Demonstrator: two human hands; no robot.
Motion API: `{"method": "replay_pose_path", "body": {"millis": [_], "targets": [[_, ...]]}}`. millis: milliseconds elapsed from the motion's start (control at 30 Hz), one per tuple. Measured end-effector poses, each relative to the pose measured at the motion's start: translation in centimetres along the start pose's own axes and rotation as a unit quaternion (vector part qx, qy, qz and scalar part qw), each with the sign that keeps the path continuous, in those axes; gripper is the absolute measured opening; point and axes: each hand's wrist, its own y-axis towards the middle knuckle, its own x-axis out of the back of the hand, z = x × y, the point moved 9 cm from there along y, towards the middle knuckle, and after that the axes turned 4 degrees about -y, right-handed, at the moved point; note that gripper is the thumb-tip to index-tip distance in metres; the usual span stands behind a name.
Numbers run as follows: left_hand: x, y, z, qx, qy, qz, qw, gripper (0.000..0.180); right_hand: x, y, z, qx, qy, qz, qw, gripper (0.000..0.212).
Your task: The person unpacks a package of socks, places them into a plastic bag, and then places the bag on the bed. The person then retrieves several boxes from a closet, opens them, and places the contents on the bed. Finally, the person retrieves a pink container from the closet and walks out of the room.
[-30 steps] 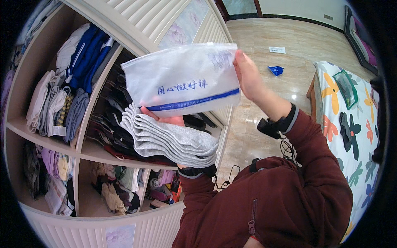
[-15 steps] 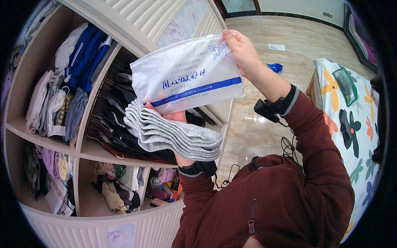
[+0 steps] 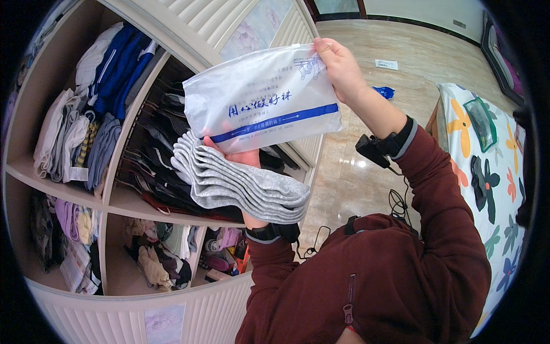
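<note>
A stack of several light grey socks point(image 3: 246, 186) lies across my left hand point(image 3: 240, 156), whose fingers show beyond the stack's far side, under the bag. Above them hangs a frosted white zip bag point(image 3: 260, 100) with a blue printed stripe. My right hand point(image 3: 338, 64) pinches the bag's upper right corner between thumb and fingers. The bag looks flat, and its lower edge overlaps the fingers of my left hand. Most of my left palm is hidden by the socks.
At left, an open wardrobe point(image 3: 109, 200) holds folded clothes, dark hanging garments and small items. To the right, a bed with a flowered sheet point(image 3: 501, 226) bears a green-edged pouch point(image 3: 480, 124) and a dark sock-like item point(image 3: 477, 175). A blue wrapper point(image 3: 384, 92) and cables point(image 3: 399, 200) lie on the floor.
The bag and both hands have barely moved, and the socks rest on my left hand as before. My view has shifted slightly.
</note>
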Motion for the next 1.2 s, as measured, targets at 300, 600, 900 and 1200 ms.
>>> {"method": "replay_pose_path", "body": {"millis": [300,600,900,1200], "targets": [[-0.8,0.1,0.1,0.009,-0.001,0.035,0.999,0.051,0.2,-0.2,0.6,-0.005,-0.020,-0.012,1.000,0.028],[-0.3,0.1,0.1,0.000,-0.002,0.012,1.000,0.049,0.3,-0.2,1.2,0.020,0.048,-0.006,0.999,0.025],[0.0,0.1,-0.1,-0.003,0.005,0.015,1.000,0.047,-0.2,-0.5,1.8,0.047,0.100,0.015,0.994,0.024],[-0.2,-0.6,-0.9,-0.018,0.016,0.001,1.000,0.048,-0.4,-0.6,2.1,0.044,0.091,0.026,0.995,0.025]]}}
